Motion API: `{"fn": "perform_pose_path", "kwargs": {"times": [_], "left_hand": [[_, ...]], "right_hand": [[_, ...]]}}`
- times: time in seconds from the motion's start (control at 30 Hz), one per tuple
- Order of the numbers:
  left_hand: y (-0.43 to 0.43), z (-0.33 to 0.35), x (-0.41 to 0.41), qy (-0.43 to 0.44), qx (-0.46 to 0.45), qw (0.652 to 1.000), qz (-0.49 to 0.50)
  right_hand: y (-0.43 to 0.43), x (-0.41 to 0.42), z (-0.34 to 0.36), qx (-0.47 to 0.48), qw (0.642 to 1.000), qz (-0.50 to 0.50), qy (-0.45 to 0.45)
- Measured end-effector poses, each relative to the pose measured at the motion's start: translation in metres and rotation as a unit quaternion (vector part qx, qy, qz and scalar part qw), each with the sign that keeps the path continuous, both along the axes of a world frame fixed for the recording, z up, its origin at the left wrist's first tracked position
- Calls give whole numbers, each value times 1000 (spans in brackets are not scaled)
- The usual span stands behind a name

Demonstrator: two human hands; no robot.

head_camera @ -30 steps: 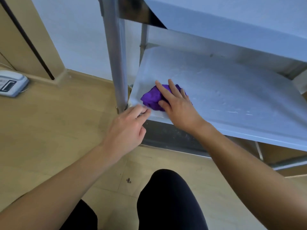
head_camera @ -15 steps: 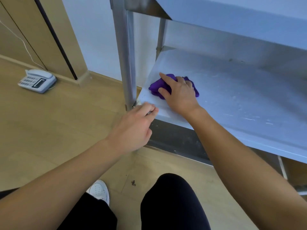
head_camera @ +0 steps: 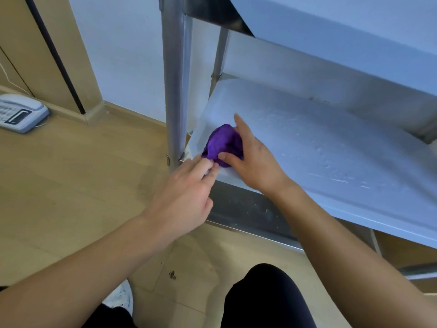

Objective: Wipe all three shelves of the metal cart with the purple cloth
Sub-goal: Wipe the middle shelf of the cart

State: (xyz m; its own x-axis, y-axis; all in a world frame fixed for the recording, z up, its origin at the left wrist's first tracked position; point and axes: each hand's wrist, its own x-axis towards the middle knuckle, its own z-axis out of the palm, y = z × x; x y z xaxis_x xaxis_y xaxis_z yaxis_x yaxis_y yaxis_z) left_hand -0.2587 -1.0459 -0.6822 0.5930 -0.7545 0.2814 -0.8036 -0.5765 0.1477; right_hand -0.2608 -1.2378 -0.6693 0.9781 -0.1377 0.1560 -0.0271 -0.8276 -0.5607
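Person crouches at metal cart (head_camera: 176,91). Right hand (head_camera: 250,162) grips bunched purple cloth (head_camera: 222,144) between thumb and fingers (head_camera: 239,123) at near-left corner of streaked shelf (head_camera: 331,147), just beside upright post. Left hand (head_camera: 186,200) alongside, fingertips touching cloth's near edge at shelf lip. Another shelf overhangs above. White telephone (head_camera: 20,112) lies on wood floor (head_camera: 82,174), far left. Dark-clad knee (head_camera: 267,297) at bottom edge.

Head view – looks down, close on cart shelf (head_camera: 331,147).
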Motion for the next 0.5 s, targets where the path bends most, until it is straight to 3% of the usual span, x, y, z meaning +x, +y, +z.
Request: {"fn": "perform_pose_path", "kwargs": {"times": [0.27, 0.5], "left_hand": [[-6, -7, -1, -30, 27, 999, 17], [-12, -7, -1, -18, 28, 999, 21]], "right_hand": [[-14, 97, 10, 0, 999, -20, 44], [-8, 29, 4, 2, 1000, 0, 16]]}}
